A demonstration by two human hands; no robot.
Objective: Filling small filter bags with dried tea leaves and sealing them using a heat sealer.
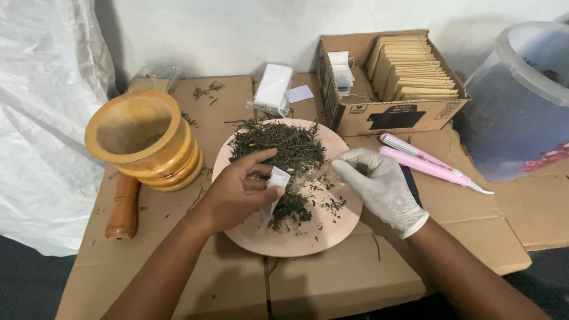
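A: Mortar (142, 139) and pestle (123, 207): turned wood, warm orange-brown, slight sheen. Plate (308, 234): smooth, matt pink, plastic or ceramic, cannot tell which.

B: Leaves (278, 145) on it: dry, dark, wiry, rough. Small bag (277, 179) in the left hand (237, 192): thin white paper or mesh, matt.

A: Right hand (379, 184) wears a thin white glove, rubbery, faintly creased. Tabletop (201, 278): plain brown cardboard, matt, creased.

B: Box (391, 115): same corrugated cardboard; envelopes (415, 74) inside are tan paper. Sealer (424, 163): glossy pink plastic. Tub (521, 101): cloudy translucent plastic. Sheet (44, 118) at left: crinkled shiny plastic film.
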